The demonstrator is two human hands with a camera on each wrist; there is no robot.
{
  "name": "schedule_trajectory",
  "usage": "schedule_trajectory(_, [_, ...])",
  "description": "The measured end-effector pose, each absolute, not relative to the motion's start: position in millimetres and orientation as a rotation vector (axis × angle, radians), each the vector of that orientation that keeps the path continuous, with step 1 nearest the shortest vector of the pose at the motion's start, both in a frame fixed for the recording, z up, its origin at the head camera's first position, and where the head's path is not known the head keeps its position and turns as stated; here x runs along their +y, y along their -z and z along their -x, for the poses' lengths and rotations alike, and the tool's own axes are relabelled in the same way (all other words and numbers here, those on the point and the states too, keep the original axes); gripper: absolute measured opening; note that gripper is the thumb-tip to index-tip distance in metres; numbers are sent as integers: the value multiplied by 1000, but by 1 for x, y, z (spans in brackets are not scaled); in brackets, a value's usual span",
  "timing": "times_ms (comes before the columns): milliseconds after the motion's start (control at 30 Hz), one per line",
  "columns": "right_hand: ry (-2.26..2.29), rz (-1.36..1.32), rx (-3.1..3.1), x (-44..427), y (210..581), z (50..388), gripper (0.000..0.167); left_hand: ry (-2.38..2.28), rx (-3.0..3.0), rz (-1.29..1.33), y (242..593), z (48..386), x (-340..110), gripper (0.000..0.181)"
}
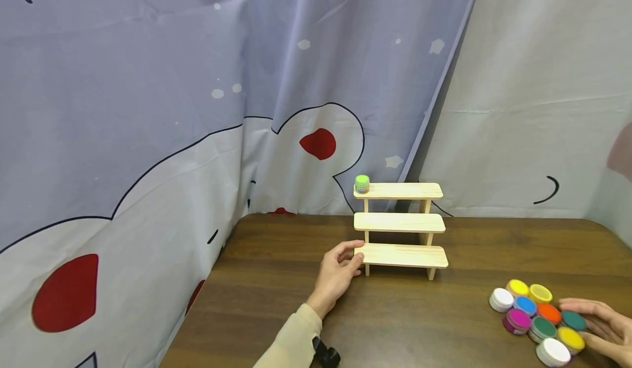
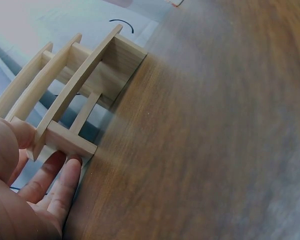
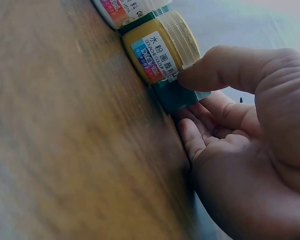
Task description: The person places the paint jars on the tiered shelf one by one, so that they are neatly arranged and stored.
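My left hand (image 1: 336,275) grips the left end of the lowest board of a three-tier wooden display rack (image 1: 401,222). In the left wrist view, the thumb lies by the board of the rack (image 2: 75,90) and fingertips touch its end support. A green-lidded paint jar (image 1: 362,184) stands at the left end of the top tier. At the lower right, my right hand (image 1: 604,327) has thumb and fingers on either side of a teal paint jar (image 1: 574,321). The thumb also overlaps a yellow gouache jar (image 3: 157,52) in the right wrist view; the far fingertips are partly hidden.
Grouped beside the right hand are several more paint jars: white (image 1: 501,299), blue (image 1: 525,306), magenta (image 1: 517,321), orange (image 1: 548,313) and others, standing close together. The brown wooden table (image 1: 419,324) meets a printed curtain (image 1: 316,83) at the back.
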State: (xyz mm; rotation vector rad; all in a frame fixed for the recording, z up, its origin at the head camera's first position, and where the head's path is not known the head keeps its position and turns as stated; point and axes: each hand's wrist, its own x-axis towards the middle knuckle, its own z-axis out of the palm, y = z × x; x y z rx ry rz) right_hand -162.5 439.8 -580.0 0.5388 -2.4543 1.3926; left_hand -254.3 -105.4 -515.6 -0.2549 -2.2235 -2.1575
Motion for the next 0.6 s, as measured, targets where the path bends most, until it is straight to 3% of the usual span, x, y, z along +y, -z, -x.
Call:
schedule_trajectory(333, [-1790,-948,-2047,452,597,181,90,2152,-2222,231,514,253,-104,29])
schedule_trajectory(467, [-1843,-941,-1956,455,601,180,96,2161,-2215,249,513,256,-101,28])
schedule_trajectory(600, [-1774,-796,-2000,454,598,176,89,2167,-2217,253,514,256,-101,28])
